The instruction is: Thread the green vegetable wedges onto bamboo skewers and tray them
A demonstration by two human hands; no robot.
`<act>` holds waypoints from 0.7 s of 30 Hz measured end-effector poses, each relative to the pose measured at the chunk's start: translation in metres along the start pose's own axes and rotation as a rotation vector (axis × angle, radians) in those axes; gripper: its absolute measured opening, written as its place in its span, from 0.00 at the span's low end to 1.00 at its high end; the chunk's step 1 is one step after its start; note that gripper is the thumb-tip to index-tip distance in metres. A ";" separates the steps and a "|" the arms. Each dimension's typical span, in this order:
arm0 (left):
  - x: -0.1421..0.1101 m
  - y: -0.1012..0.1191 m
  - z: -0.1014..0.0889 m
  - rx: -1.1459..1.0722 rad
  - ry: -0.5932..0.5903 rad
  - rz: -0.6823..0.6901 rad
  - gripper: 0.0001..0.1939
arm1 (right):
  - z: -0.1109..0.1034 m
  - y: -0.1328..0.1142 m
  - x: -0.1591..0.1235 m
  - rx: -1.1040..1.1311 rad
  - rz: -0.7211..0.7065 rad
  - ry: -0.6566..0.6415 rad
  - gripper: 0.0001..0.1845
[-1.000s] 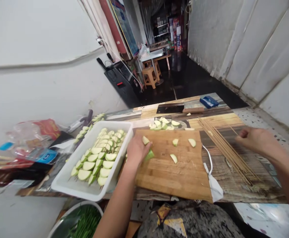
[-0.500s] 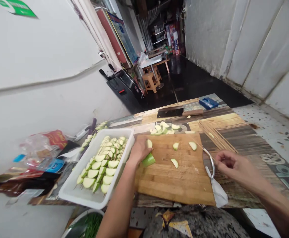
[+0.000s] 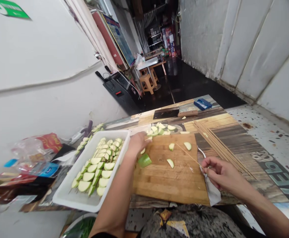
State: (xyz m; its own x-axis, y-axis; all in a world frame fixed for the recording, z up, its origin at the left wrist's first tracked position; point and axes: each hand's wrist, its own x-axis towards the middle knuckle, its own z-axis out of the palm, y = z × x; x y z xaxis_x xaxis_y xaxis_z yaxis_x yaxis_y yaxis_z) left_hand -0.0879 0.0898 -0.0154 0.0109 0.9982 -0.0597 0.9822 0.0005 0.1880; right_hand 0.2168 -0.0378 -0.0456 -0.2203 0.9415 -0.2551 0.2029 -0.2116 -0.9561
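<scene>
My right hand (image 3: pixel 215 170) pinches a thin bamboo skewer (image 3: pixel 187 152) beside the right edge of the wooden cutting board (image 3: pixel 169 185); the skewer slants left over the board. At the board's back left corner, my left hand (image 3: pixel 137 143) has its fingers curled at a pale zucchini slice (image 3: pixel 148 138), partly hidden by the hand. Just below that hand lies a green-skinned zucchini piece (image 3: pixel 144 160). Loose half-moon slices (image 3: pixel 170 163) rest on the board, with a pile of slices (image 3: pixel 160 129) behind it. To the left, a white plastic tray (image 3: pixel 57 197) holds skewered zucchini slices (image 3: pixel 97 168).
A bundle of bare skewers (image 3: pixel 220 147) lies right of the board. Farther back are a cleaver (image 3: pixel 166 113) and a blue packet (image 3: pixel 203 104). A white cloth (image 3: pixel 212 191) hangs by the board's metal handle (image 3: pixel 201 151). Plastic bags and a bottle (image 3: pixel 27 165) crowd the left.
My right hand has come left to the board's edge, bringing the skewer over the board. My left hand has moved back toward the pile of slices, uncovering more of the zucchini piece.
</scene>
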 end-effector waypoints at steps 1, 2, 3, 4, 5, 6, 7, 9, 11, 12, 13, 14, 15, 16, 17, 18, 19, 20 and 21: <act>0.004 0.003 0.003 0.028 -0.016 -0.004 0.22 | 0.003 -0.002 0.000 0.044 0.013 -0.005 0.13; 0.008 0.006 0.007 0.043 -0.035 0.000 0.20 | 0.005 -0.003 0.000 0.071 0.013 -0.001 0.17; 0.011 0.008 0.010 0.046 -0.050 0.004 0.18 | 0.007 -0.004 0.000 0.085 0.006 0.005 0.19; 0.014 0.009 0.013 0.043 -0.058 0.006 0.16 | 0.009 -0.004 0.000 0.091 -0.004 0.013 0.21; 0.016 0.008 0.016 0.034 -0.063 0.012 0.14 | 0.010 -0.003 0.000 0.094 -0.012 0.017 0.22; 0.017 0.007 0.017 0.021 -0.067 0.019 0.12 | 0.011 -0.001 0.000 0.097 -0.015 0.014 0.23; 0.018 0.005 0.017 0.001 -0.069 0.026 0.10 | 0.012 0.001 0.000 0.102 -0.013 0.006 0.23; 0.015 0.003 0.014 -0.061 -0.063 0.037 0.08 | 0.013 0.007 0.000 0.116 -0.007 -0.014 0.23; 0.009 0.004 0.010 -0.149 -0.045 0.058 0.11 | 0.015 0.010 0.000 0.138 -0.015 -0.012 0.23; 0.003 0.007 0.008 -0.281 -0.047 0.067 0.14 | 0.017 0.010 -0.001 0.150 -0.027 -0.002 0.23; -0.003 0.012 0.007 -0.491 -0.069 0.071 0.15 | 0.019 0.009 -0.001 0.161 -0.043 0.012 0.23; -0.010 0.018 0.007 -0.765 -0.118 0.061 0.16 | 0.021 0.006 -0.002 0.167 -0.059 0.023 0.23; -0.018 0.025 0.007 -1.083 -0.195 0.034 0.15 | 0.025 0.002 -0.003 0.166 -0.077 0.029 0.23; -0.027 0.033 0.007 -1.387 -0.291 -0.012 0.13 | 0.028 -0.003 -0.004 0.155 -0.098 0.033 0.24; -0.035 0.041 0.007 -1.638 -0.386 -0.067 0.11 | 0.032 -0.008 -0.005 0.133 -0.121 0.036 0.24; -0.042 0.048 0.008 -1.813 -0.461 -0.116 0.09 | 0.036 -0.013 -0.005 0.102 -0.149 0.041 0.24; -0.048 0.054 0.008 -1.938 -0.510 -0.154 0.09 | 0.041 -0.018 -0.006 0.062 -0.182 0.047 0.24; -0.054 0.059 0.008 -2.027 -0.536 -0.179 0.09 | 0.044 -0.021 -0.006 0.014 -0.217 0.055 0.23; -0.057 0.062 0.009 -2.091 -0.543 -0.195 0.10 | 0.048 -0.023 -0.006 -0.039 -0.251 0.063 0.21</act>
State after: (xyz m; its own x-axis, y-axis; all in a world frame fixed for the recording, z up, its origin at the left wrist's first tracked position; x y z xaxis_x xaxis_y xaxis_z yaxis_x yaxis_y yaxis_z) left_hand -0.0260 0.0321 -0.0090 0.3712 0.8673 -0.3316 -0.5947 0.4963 0.6324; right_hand 0.1680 -0.0512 -0.0285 -0.2085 0.9780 0.0001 0.1863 0.0398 -0.9817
